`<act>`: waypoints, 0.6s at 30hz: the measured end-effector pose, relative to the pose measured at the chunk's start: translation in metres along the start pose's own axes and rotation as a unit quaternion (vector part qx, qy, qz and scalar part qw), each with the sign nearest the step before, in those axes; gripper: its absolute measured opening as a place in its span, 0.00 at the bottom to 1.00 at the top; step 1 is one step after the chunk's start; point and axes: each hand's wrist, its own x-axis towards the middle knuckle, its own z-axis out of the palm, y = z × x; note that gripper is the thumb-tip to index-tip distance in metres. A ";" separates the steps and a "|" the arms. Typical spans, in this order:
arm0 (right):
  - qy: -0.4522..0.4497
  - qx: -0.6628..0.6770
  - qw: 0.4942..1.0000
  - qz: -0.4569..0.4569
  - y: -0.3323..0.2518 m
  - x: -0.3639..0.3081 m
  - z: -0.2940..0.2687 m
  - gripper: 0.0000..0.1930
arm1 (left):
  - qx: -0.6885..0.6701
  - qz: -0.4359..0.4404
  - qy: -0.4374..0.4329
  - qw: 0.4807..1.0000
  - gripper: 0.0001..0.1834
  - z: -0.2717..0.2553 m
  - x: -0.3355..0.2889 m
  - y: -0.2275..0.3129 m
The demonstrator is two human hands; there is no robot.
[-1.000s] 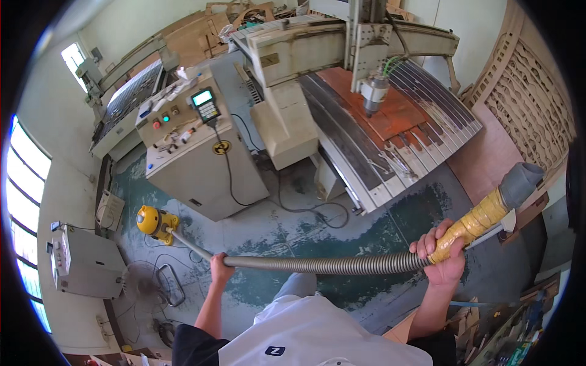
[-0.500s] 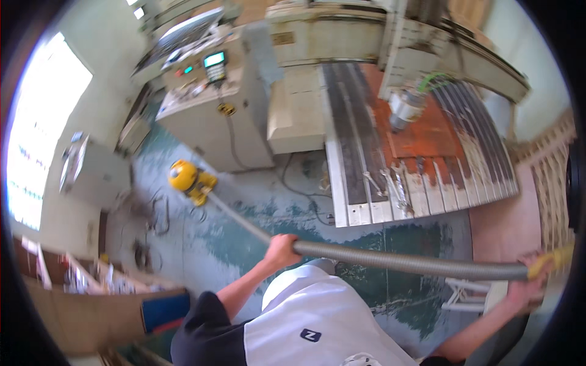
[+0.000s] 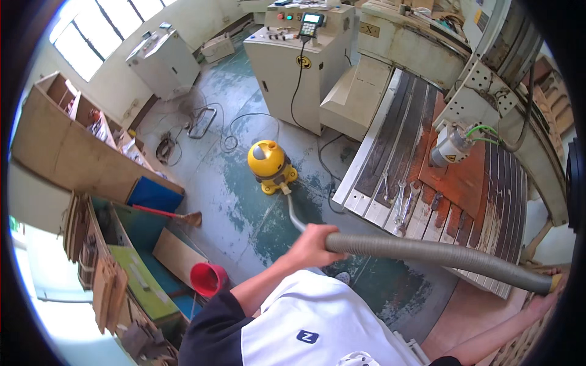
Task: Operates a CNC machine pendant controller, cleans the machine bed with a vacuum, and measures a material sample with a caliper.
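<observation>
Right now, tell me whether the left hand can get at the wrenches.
Probably not as it stands: the left hand is closed around the grey hose. The wrenches lie uncovered on the slotted bed, but seemingly beyond easy reach.

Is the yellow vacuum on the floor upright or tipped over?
Upright. The yellow vacuum stands on its base, domed top uppermost, with the hose running from low on its body to the left hand.

Left hand (image 3: 312, 245) is clenched in a full grip near mid-view, back of it facing up; left forearm (image 3: 264, 284) slants up and inward to it. My right hand (image 3: 544, 299) is way out at the right rim, gripping, partly hidden; right forearm (image 3: 497, 332) angles up and outward.
</observation>
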 end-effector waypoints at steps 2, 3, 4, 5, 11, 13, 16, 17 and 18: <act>-0.024 -0.042 0.999 0.003 0.014 -0.037 0.067 0.18 | 0.045 -0.008 0.114 0.992 0.17 -0.010 -0.015 -0.019; -0.031 -0.087 0.996 0.001 0.022 -0.064 0.098 0.20 | 0.074 -0.016 0.155 0.985 0.18 -0.018 -0.022 -0.032; -0.078 -0.078 0.994 0.008 0.041 -0.080 0.115 0.22 | 0.070 -0.030 0.209 0.975 0.18 -0.026 -0.032 -0.047; -0.122 -0.067 0.990 0.019 0.064 -0.098 0.131 0.25 | 0.071 -0.045 0.261 0.962 0.19 -0.036 -0.045 -0.062; -0.301 -0.347 0.884 -0.086 0.215 -0.267 0.297 0.12 | 0.224 -0.073 0.569 0.788 0.18 -0.109 -0.203 -0.228; -0.393 -0.141 0.882 0.218 0.293 -0.322 0.318 0.12 | 0.025 -0.118 0.560 0.820 0.19 -0.112 -0.210 -0.198; -0.440 -0.110 0.799 0.394 0.297 -0.396 0.364 0.22 | 0.115 -0.147 0.621 0.762 0.15 -0.121 -0.256 -0.245; -0.437 -0.103 0.777 0.442 0.307 -0.412 0.371 0.23 | 0.062 -0.144 0.629 0.761 0.14 -0.127 -0.261 -0.258; -0.432 -0.107 0.759 0.475 0.315 -0.425 0.377 0.22 | 0.059 -0.142 0.622 0.768 0.14 -0.133 -0.264 -0.268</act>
